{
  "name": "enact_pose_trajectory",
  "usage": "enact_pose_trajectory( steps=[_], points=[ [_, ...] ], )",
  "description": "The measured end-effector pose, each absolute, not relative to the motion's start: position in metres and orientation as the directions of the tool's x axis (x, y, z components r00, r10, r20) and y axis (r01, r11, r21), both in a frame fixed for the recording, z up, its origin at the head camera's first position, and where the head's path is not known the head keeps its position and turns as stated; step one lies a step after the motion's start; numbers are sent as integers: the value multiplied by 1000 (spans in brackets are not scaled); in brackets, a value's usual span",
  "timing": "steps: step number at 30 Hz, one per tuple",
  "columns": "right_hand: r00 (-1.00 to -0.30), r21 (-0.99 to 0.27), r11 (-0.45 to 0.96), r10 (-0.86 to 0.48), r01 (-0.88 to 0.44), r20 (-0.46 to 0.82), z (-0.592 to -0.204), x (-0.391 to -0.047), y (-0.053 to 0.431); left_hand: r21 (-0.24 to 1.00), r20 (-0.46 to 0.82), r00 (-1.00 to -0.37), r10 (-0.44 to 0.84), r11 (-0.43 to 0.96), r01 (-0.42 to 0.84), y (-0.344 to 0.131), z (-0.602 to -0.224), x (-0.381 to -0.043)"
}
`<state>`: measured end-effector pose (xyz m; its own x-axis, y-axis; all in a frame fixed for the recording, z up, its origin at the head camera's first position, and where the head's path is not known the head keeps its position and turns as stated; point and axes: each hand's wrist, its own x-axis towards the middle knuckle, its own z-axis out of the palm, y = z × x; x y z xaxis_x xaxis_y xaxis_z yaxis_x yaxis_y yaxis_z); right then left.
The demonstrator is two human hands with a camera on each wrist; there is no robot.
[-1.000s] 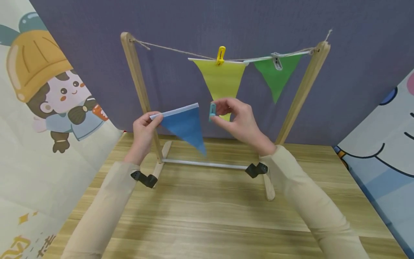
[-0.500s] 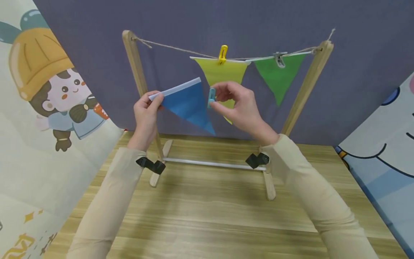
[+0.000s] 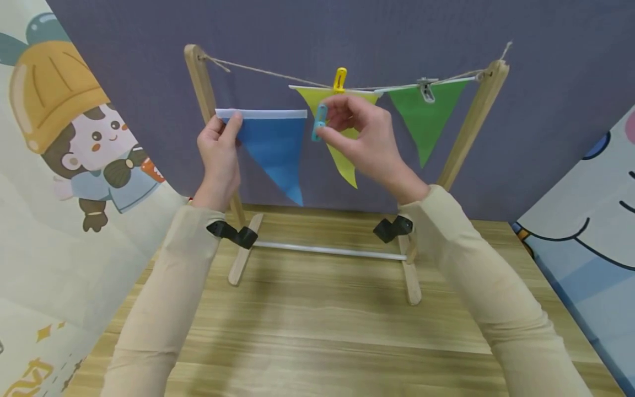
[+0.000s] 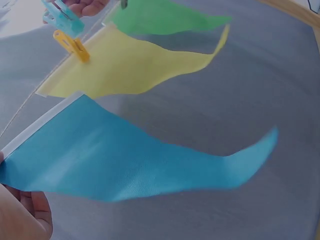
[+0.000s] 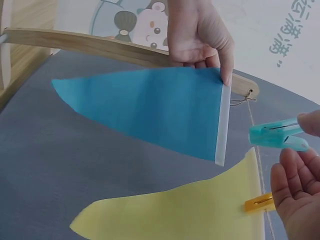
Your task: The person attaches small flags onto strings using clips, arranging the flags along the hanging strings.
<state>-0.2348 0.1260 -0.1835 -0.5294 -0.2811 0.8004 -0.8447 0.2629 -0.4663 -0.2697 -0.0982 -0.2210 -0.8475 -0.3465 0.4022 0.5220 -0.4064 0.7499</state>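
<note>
My left hand (image 3: 220,154) pinches the left end of a blue triangular pennant (image 3: 275,146) by its white top band, thumb in front. The band is nearly level, below the string, and the tip hangs down. Between thumb and fingers, my right hand (image 3: 364,132) holds a teal clothespin (image 3: 319,122) just right of the pennant. In the right wrist view the teal clothespin (image 5: 277,134) is beside the string. Behind the right hand hangs a yellow pennant (image 3: 310,98), partly covered, held on the string (image 3: 268,71) by a yellow clothespin (image 3: 339,80).
A green pennant (image 3: 431,110) hangs at the right under a grey clothespin (image 3: 426,90). The string runs between two wooden posts (image 3: 200,82), joined low down by a white rod (image 3: 327,250). The stand is on a wood-grain table (image 3: 307,331) before a dark panel (image 3: 278,27).
Both hands have risen toward the string with the blue pennant and teal clothespin. The pennant's band has turned from slanting up to the right to nearly level.
</note>
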Motion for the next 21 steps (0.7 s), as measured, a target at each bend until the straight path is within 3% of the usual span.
enact_pose_trajectory(
  steps=[5, 11, 21],
  points=[
    [-535, -470, 269, -276, -841, 799, -175, -233, 121, 735, 385, -858, -341, -450, 508, -97, -212, -272],
    [-612, -534, 317, -248, -784, 751, -164, -230, 111, 691, 338, -873, -351, -537, 484, -93, -203, -277],
    [-641, -548, 358, -235, -756, 731, -148, -232, 98, 674, 274, -884, -378, -581, 457, -88, -186, -282]
  ],
)
